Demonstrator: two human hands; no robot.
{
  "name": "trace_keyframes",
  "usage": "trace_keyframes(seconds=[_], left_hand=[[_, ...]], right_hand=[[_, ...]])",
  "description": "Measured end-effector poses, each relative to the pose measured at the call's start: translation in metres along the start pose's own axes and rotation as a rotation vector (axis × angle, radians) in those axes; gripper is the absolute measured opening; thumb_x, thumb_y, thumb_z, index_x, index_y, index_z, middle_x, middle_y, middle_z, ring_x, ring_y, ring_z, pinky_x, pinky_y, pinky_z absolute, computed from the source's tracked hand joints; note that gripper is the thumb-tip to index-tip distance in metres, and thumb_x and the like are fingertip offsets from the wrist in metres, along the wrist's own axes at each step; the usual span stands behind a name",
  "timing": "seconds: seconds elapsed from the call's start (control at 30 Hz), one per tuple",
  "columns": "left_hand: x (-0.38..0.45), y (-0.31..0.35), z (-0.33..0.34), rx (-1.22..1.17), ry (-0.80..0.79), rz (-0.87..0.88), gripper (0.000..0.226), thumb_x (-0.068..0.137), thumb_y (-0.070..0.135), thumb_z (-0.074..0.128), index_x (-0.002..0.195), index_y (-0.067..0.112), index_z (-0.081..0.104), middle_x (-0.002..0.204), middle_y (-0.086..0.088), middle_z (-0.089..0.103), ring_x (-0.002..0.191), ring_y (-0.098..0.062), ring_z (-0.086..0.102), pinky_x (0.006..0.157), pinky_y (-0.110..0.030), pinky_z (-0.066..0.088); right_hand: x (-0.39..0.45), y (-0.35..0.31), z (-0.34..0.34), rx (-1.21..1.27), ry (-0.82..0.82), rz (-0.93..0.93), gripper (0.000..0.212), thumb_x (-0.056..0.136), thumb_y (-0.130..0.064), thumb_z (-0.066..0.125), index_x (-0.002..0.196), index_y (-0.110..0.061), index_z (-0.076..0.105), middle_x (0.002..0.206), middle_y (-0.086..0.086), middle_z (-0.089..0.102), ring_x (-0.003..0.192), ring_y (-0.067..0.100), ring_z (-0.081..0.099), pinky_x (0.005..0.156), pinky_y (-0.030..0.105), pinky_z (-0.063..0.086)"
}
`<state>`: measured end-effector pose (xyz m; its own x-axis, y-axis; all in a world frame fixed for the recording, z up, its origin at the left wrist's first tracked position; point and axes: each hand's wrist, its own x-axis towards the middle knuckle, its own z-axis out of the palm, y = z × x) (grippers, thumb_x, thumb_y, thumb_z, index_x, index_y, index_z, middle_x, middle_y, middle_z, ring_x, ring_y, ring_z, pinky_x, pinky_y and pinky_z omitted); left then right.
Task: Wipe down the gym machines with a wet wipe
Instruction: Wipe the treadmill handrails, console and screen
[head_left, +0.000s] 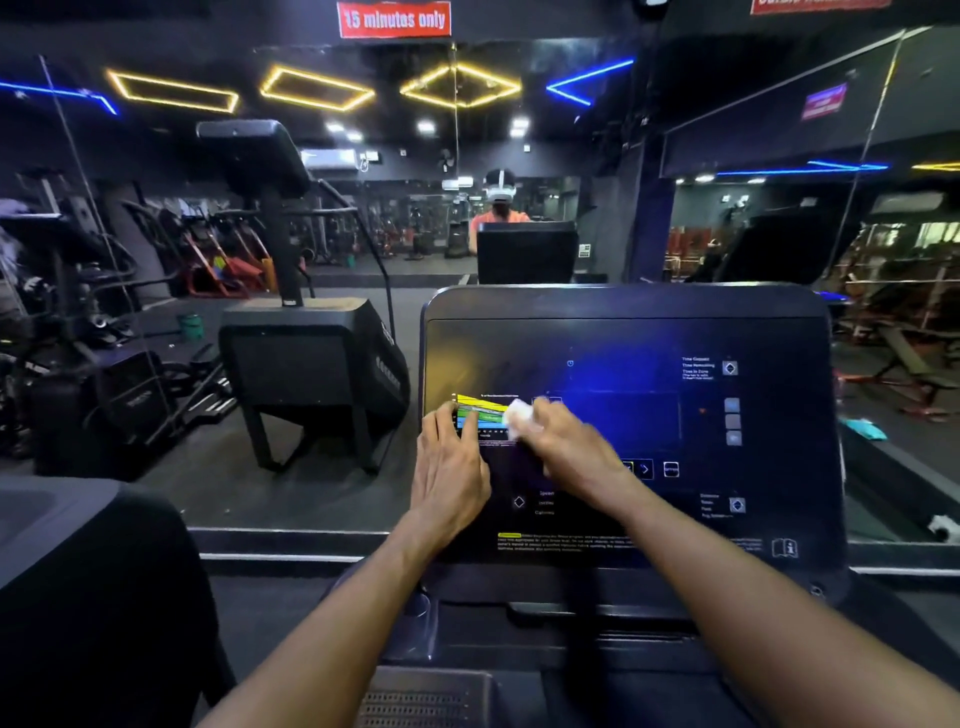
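right fingers (540, 415) pinch crumpled white wipe (518, 414) | left fingers (451, 422) flat on glossy console (649, 332)

The console panel (628, 415) of the machine was smooth and glossy, like dark glass or polished plastic, and it reflected blue light. Its frame (623, 301) looked like matt dark plastic. The wet wipe (519, 415) was white, soft and crumpled, like thin cloth or paper. The neighbouring machine (311, 364) had a matt black plastic housing. The floor (208, 488) looked dull and slightly rough.
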<state>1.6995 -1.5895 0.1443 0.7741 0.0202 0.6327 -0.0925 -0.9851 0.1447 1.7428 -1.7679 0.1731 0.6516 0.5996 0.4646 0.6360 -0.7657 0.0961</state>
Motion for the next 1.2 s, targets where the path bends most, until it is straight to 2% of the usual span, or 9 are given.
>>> trace_keyframes(seconds=[0.1,0.3,0.47,0.6,0.67,0.73,0.83,1.0,1.2], left_hand=[[0.001,0.001,0.001,0.016,0.005,-0.007,0.055,0.076,0.012,0.058,0.131,0.006,0.051,0.136,-0.019,0.042,0.119,-0.033,0.04,0.095,-0.043,0.047],[0.005,0.011,0.005,0.012,0.016,-0.017,0.055,0.071,0.008,0.057,0.126,0.004,0.054,0.133,-0.021,0.044,0.116,-0.036,0.042,0.093,-0.045,0.048],[0.007,0.027,0.004,0.028,-0.037,-0.003,0.055,0.075,0.01,0.058,0.129,0.006,0.051,0.135,-0.02,0.042,0.117,-0.036,0.042,0.088,-0.046,0.048],[0.012,0.045,0.005,0.009,-0.058,0.003,0.058,0.077,0.015,0.059,0.134,0.008,0.048,0.137,-0.018,0.038,0.12,-0.035,0.04,0.094,-0.046,0.046],[0.013,0.055,0.006,-0.006,-0.064,0.015,0.059,0.08,0.02,0.058,0.136,0.01,0.044,0.139,-0.016,0.035,0.12,-0.033,0.038,0.099,-0.045,0.043],[0.014,0.063,0.008,-0.019,-0.055,0.022,0.06,0.081,0.023,0.058,0.137,0.01,0.043,0.139,-0.015,0.035,0.121,-0.033,0.038,0.102,-0.045,0.043],[0.012,0.072,0.012,-0.022,-0.059,0.029,0.063,0.083,0.025,0.059,0.141,0.009,0.041,0.142,-0.016,0.034,0.126,-0.032,0.035,0.104,-0.044,0.042],[0.014,0.085,0.014,-0.013,-0.053,-0.012,0.064,0.08,0.025,0.062,0.139,0.009,0.043,0.138,-0.018,0.036,0.123,-0.035,0.037,0.102,-0.046,0.042],[0.017,0.1,0.018,0.009,-0.059,0.012,0.062,0.081,0.023,0.06,0.139,0.009,0.041,0.141,-0.019,0.033,0.126,-0.035,0.035,0.106,-0.045,0.039]], right_hand=[[0.001,0.015,-0.006,0.052,0.149,0.373,0.066,0.08,0.012,0.05,0.139,-0.016,0.046,0.102,0.008,0.038,0.09,0.03,0.047,0.058,0.039,0.041],[-0.028,0.006,-0.008,-0.008,-0.127,-0.108,0.064,0.089,0.004,0.049,0.148,-0.018,0.035,0.124,0.011,0.04,0.11,0.031,0.045,0.064,0.04,0.041],[-0.017,0.045,-0.009,0.039,0.123,0.364,0.066,0.082,0.009,0.051,0.144,-0.014,0.044,0.108,0.013,0.043,0.095,0.033,0.05,0.067,0.044,0.051],[-0.043,0.028,-0.006,0.024,-0.092,-0.115,0.055,0.091,0.0,0.052,0.144,-0.015,0.042,0.12,0.014,0.043,0.105,0.032,0.045,0.059,0.04,0.044],[-0.045,0.041,-0.012,0.002,-0.119,-0.22,0.047,0.099,-0.022,0.037,0.144,-0.015,0.044,0.125,0.014,0.044,0.111,0.032,0.044,0.069,0.038,0.043],[-0.037,0.066,-0.018,0.103,-0.044,0.046,0.053,0.095,-0.031,0.031,0.144,-0.017,0.045,0.125,0.013,0.043,0.112,0.031,0.043,0.081,0.039,0.043],[-0.042,0.083,-0.022,0.107,0.127,0.353,0.064,0.082,0.01,0.048,0.14,-0.018,0.045,0.105,0.01,0.04,0.096,0.034,0.049,0.066,0.043,0.047],[-0.072,0.069,-0.026,-0.007,-0.141,-0.193,0.058,0.091,0.003,0.049,0.145,-0.014,0.038,0.121,0.012,0.042,0.108,0.03,0.044,0.06,0.04,0.045],[-0.063,0.107,-0.027,0.071,0.1,0.289,0.068,0.079,0.012,0.051,0.14,-0.017,0.045,0.107,0.009,0.04,0.096,0.03,0.047,0.058,0.038,0.039]])
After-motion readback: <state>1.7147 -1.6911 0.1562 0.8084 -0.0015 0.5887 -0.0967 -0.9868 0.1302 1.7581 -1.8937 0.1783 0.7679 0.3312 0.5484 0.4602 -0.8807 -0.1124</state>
